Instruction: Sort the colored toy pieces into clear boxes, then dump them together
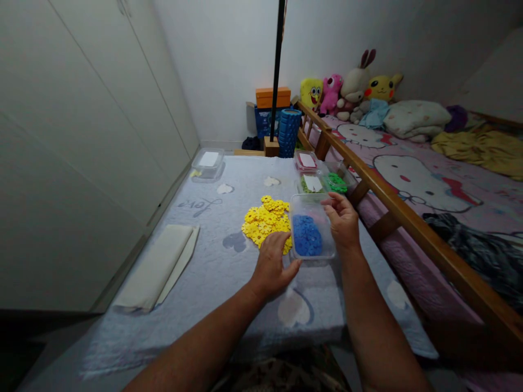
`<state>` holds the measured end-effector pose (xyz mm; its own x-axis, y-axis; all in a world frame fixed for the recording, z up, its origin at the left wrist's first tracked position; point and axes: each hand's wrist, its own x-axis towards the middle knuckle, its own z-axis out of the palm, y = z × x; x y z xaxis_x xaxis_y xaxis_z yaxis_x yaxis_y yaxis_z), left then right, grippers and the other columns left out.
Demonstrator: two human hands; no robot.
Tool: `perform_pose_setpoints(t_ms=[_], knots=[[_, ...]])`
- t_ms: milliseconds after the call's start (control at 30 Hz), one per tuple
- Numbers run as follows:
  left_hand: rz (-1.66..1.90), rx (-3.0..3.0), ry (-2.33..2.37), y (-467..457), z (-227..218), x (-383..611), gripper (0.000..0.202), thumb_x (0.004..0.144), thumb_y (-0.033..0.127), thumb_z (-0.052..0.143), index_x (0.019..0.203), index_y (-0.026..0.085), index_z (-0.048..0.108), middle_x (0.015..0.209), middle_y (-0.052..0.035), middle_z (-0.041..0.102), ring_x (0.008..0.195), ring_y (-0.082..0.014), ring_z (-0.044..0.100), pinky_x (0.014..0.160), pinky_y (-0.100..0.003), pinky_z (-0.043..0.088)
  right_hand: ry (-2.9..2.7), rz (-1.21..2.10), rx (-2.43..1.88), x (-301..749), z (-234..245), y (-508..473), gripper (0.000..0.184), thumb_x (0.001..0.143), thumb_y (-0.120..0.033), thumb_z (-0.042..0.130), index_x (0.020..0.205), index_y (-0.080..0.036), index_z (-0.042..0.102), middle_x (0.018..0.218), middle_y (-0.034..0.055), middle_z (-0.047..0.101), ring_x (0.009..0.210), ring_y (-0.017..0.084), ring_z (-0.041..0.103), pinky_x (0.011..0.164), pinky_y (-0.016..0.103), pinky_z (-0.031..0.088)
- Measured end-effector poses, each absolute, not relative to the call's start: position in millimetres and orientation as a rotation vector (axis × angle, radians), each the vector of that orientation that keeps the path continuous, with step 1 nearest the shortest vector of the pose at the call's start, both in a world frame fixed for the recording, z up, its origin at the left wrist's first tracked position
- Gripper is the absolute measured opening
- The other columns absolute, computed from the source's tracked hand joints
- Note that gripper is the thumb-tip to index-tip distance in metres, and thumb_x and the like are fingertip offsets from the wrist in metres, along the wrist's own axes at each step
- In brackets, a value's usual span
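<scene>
A clear plastic box (312, 203) with blue flower-shaped pieces (307, 236) inside is held between my two hands. My left hand (273, 262) grips its left side, the thumb at the near left corner and the fingers along the edge beside the yellow pieces. On the opposite side, my right hand (343, 219) pinches the upper right rim. A heap of yellow flower-shaped pieces (263, 222) lies loose on the cloth, just left of the box. The box's underside is hidden.
Behind the box stand containers with green pieces (337, 183), olive-green pieces (306, 188) and a red-toned box (305, 161). Another clear container (208, 167) sits far left. A folded cream cloth (157, 267) lies near left. The wooden bed rail (379, 198) borders the right side.
</scene>
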<state>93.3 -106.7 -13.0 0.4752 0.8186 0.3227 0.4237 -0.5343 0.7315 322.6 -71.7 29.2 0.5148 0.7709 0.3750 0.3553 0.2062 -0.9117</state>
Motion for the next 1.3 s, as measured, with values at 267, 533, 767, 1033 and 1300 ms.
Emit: perform_pose_setpoints(t_ms=[267,533,767,1033,1300], knots=[[0.994,2.138,0.979,-107,-19,93,0.074,0.088,0.035,0.068,0.155,0.017,0.042,0.154,-0.0204,0.052,0.147,-0.0357,0.047,0.125,-0.058,0.036,-1.019,0.602,-1.235,330,15,-71,0.052,0.075,-0.036,0.073,0.125,-0.022,0.068,0.118,0.0106,0.079,0.101,0.025,0.071,0.086,0.038,0.055],[1.078,2.171,0.832,-101,-25,94,0.076,0.091,0.035,0.067,0.159,0.02,0.036,0.157,-0.0199,0.049,0.149,-0.0346,0.045,0.126,-0.057,0.034,-1.01,0.579,-1.331,333,3,-71,0.052,0.078,-0.038,0.071,0.127,-0.021,0.068,0.112,0.0106,0.079,0.096,0.024,0.071,0.082,0.037,0.054],[1.1,2.264,0.796,-102,-23,94,0.072,0.095,0.028,0.06,0.161,0.02,0.031,0.157,-0.0197,0.049,0.151,-0.0333,0.043,0.126,-0.055,0.035,-1.02,0.587,-1.329,327,1,-70,0.049,0.078,-0.039,0.068,0.123,-0.02,0.067,0.1,0.0079,0.08,0.087,0.022,0.071,0.081,0.037,0.055],[1.09,2.329,0.866,-103,-18,94,0.067,0.098,0.032,0.058,0.159,0.02,0.034,0.151,-0.018,0.054,0.145,-0.0326,0.047,0.124,-0.055,0.036,-0.955,0.502,-1.239,320,20,-80,0.044,0.076,-0.035,0.072,0.117,-0.02,0.066,0.09,0.0046,0.078,0.08,0.019,0.069,0.074,0.033,0.054],[1.073,2.327,0.859,-102,-16,95,0.063,0.099,0.033,0.058,0.157,0.019,0.036,0.149,-0.018,0.055,0.141,-0.032,0.048,0.122,-0.054,0.037,-0.924,0.52,-1.234,327,28,-89,0.038,0.079,-0.039,0.072,0.112,-0.02,0.066,0.075,-0.0008,0.073,0.055,0.012,0.05,0.055,0.026,0.041]])
